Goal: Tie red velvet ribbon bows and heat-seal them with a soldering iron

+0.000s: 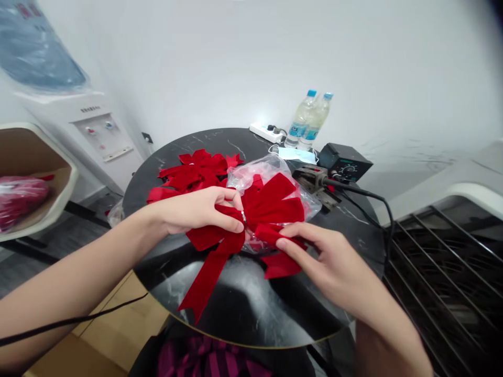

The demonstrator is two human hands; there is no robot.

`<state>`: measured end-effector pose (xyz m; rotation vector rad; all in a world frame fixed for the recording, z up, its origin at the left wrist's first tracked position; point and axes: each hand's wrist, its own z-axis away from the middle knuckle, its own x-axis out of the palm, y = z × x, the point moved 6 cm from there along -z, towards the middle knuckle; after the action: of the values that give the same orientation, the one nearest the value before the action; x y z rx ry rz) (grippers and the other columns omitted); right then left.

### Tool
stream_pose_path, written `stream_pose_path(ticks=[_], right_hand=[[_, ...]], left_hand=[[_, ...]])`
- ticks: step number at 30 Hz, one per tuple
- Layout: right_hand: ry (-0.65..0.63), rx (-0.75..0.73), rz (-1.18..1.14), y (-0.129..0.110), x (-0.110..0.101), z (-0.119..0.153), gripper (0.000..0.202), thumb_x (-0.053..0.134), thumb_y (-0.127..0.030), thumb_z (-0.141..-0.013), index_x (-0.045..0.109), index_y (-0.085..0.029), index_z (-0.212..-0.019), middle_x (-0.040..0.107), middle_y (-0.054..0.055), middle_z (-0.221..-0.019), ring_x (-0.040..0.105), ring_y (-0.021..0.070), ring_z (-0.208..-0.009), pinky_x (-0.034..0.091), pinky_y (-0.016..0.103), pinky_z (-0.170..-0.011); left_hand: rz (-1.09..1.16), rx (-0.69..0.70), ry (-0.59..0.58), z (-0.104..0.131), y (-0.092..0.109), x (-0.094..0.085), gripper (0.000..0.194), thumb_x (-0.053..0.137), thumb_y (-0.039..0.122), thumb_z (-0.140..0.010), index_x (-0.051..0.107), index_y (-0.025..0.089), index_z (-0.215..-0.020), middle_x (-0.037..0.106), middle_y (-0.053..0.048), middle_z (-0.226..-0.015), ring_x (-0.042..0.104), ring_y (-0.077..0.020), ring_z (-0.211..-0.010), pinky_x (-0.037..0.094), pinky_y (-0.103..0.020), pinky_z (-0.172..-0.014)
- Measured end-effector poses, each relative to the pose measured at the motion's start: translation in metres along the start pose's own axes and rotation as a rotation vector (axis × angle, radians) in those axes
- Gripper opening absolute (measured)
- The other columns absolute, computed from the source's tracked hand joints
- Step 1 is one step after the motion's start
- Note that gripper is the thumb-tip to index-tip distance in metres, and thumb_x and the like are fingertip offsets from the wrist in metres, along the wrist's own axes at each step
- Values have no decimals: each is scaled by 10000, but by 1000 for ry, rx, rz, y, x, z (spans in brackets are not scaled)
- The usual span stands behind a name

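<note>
A large red bow (273, 201) with a silvery tie at its centre is held above the round black table (243, 314). My left hand (208, 209) grips the bow near its tie, thumb in front and index finger curled behind. To the right of the centre, my right hand (314, 251) pinches a red loop of the bow between thumb and fingers. Two notched tails hang down, one at the lower left and one beneath my right hand. Behind the bow lies a clear plastic bag (263, 167) with red pieces in it.
More red bows (200, 167) lie at the table's back left. At the back are a power strip (266, 132), two bottles (308, 123) and a blue mask (297, 155). A black control box (346, 163) with a cable stands at the right, beside a metal holder (314, 180).
</note>
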<state>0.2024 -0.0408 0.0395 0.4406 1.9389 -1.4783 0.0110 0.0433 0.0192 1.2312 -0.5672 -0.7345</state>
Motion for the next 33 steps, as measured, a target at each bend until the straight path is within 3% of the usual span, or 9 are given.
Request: stream_pose_path(ticks=[3, 7, 10, 12, 14, 17, 22, 29, 33], right_hand=[[17, -123, 171, -7, -14, -5, 107, 630, -243, -997, 735, -250, -980, 771, -27, -937, 695, 119, -773, 497, 227, -720], [-18, -259, 330, -5, -27, -22, 118, 615, -207, -999, 730, -228, -1012, 763, -12, -913, 683, 114, -726, 493, 235, -691], [-5, -289, 343, 0, -37, -25, 137, 612, -222, -1004, 742, -223, -1050, 774, 17, -1034, 721, 151, -878, 532, 260, -807], [148, -258, 325, 0, -46, -17, 131, 648, -249, -989, 763, -241, -1053, 772, 23, -1131, 726, 183, -1018, 538, 279, -915], [370, -154, 227, -1, -52, -4, 101, 694, -289, -966, 780, -261, -1013, 791, 12, -1037, 745, 174, -927, 566, 259, -846], [401, 42, -127, 0, -26, 1, 138, 713, -357, -953, 777, -245, -906, 763, -8, -762, 671, 116, -557, 535, 212, -544], [233, 199, -497, 5, 26, -25, 241, 720, -390, -940, 754, -177, -831, 758, 26, -747, 610, 80, -481, 501, 183, -477], [205, 288, -525, 14, 29, -30, 268, 722, -402, -927, 746, -154, -829, 749, 32, -722, 572, 71, -437, 464, 178, -433], [219, 290, -486, 10, 31, -25, 244, 719, -378, -929, 755, -161, -825, 743, 25, -712, 597, 78, -463, 480, 180, -459]], left_hand=[[152, 11, -109, 0, -9, 11, 299, 794, 150, -851, 503, 209, -887, 774, -74, -949, 752, -213, -918, 576, -325, -815], [378, 41, -40, -6, -13, 14, 164, 722, 225, -929, 567, 187, -893, 741, -62, -921, 734, -178, -870, 586, -339, -874], [556, 46, 2, -15, -15, 16, 137, 621, 243, -977, 574, 179, -865, 738, -94, -887, 748, -222, -853, 610, -412, -854], [628, 71, 46, -21, -16, 15, 148, 634, 192, -947, 558, 177, -820, 741, -99, -863, 752, -225, -822, 621, -396, -811], [662, 102, 109, -26, -17, 14, 173, 663, 162, -921, 549, 172, -792, 745, -90, -850, 745, -194, -772, 622, -336, -764], [597, 179, 187, -28, -19, 13, 166, 712, 179, -912, 568, 171, -830, 758, -78, -828, 739, -177, -737, 610, -278, -708], [408, 329, 195, -24, -20, 19, 163, 713, 259, -952, 576, 184, -907, 746, -11, -808, 729, -147, -730, 592, -245, -704], [23, 381, 272, -13, -13, 24, 152, 679, 252, -980, 558, 188, -914, 725, 24, -863, 698, -106, -828, 534, -189, -763], [1, 417, 337, -10, -9, 25, 242, 695, 280, -969, 519, 191, -828, 711, 34, -787, 683, -105, -740, 523, -199, -704]])
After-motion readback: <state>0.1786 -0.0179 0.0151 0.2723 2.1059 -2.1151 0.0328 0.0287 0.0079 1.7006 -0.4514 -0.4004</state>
